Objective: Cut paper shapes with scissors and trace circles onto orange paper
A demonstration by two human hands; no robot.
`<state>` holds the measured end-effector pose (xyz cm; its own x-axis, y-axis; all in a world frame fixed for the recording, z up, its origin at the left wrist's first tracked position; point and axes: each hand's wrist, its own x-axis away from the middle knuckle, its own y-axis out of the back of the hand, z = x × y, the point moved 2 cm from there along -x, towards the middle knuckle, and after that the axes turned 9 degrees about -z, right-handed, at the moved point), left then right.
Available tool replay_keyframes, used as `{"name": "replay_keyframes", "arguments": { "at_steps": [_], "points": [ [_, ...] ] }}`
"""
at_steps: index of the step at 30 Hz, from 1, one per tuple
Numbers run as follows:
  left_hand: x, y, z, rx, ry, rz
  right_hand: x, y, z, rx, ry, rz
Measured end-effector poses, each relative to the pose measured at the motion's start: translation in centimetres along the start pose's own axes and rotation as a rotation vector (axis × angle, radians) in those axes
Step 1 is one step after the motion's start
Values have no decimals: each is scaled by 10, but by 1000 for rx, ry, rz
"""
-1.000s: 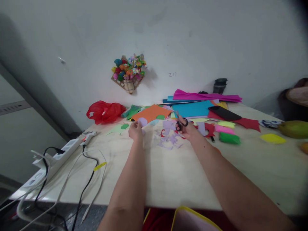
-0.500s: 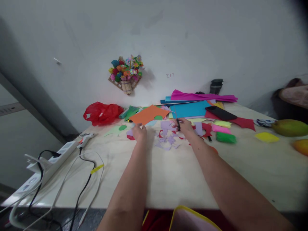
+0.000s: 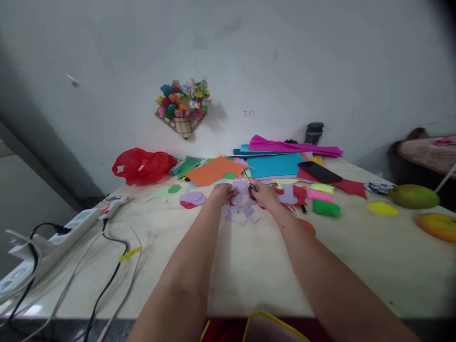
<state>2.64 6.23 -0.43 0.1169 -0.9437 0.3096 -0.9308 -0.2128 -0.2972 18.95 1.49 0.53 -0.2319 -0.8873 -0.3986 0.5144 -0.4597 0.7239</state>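
Note:
My left hand [image 3: 223, 192] is at the heap of cut paper, its fingers bent at the edge of a piece of lilac paper [image 3: 239, 187]. In my right hand [image 3: 265, 194] is a pair of scissors [image 3: 252, 191] with dark handles, its blades pointing away and slightly left. Lilac paper scraps [image 3: 245, 212] lie between and in front of my hands, with red bits among them. Left of my left hand, lilac paper circles [image 3: 193, 197] rest partly over red ones [image 3: 187, 205].
Orange [image 3: 215, 171] and blue [image 3: 276, 165] sheets lie behind my hands. A black phone [image 3: 319, 172], green packet [image 3: 327, 208] and mango [image 3: 413, 196] are on the right. A red plastic bag [image 3: 144, 166] and power strip [image 3: 67, 242] occupy the left.
My left hand has moved right, from the lilac circles to the scraps, uncovering the circles. The scissors have tilted leftward in my right hand. The view has shifted slightly.

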Motion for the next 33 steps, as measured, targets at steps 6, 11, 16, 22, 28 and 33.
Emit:
{"name": "replay_keyframes", "arguments": {
  "at_steps": [6, 11, 16, 22, 28, 33],
  "points": [
    [-16, -20, 3, -83, 8, -94, -2, -2, -7, -35, -22, 10],
    [-24, -18, 2, -192, -103, -215, -3, -2, -7, -63, -37, 25],
    [-30, -17, -6, -471, -448, -275, -3, -2, -5, -62, -56, 30],
    [-36, -31, -9, -1046, -564, -306, -3, -4, -7, -42, -43, -1],
    [-34, -34, -4, -1201, -583, -294, -4, -6, -9, -20, -33, -18],
    [-24, -23, -1, -949, -625, -352, -2, -6, -8, -45, -44, -19]
  ]
}}
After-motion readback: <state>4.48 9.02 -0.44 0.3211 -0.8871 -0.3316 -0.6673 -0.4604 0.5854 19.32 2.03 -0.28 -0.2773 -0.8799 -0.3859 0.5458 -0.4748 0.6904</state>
